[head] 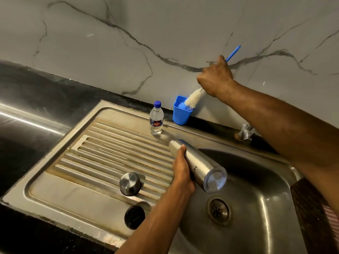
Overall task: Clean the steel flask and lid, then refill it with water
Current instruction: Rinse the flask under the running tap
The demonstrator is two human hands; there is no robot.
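My left hand (182, 170) grips the steel flask (200, 166), which lies tilted over the sink's edge with its base toward me and its mouth pointing away. The steel lid (130, 183) stands on the ribbed draining board. My right hand (214, 78) is raised near the wall, closed on a bottle brush (194, 99) with a blue handle. The brush's white bristles dip into a blue cup (180, 114) at the back of the sink.
A small plastic water bottle (156, 119) with a blue cap stands on the draining board beside the blue cup. A black round cap (134, 217) lies near the front edge. The sink basin (256, 198) with its drain (218, 209) is at right; the tap (245, 133) sits behind it.
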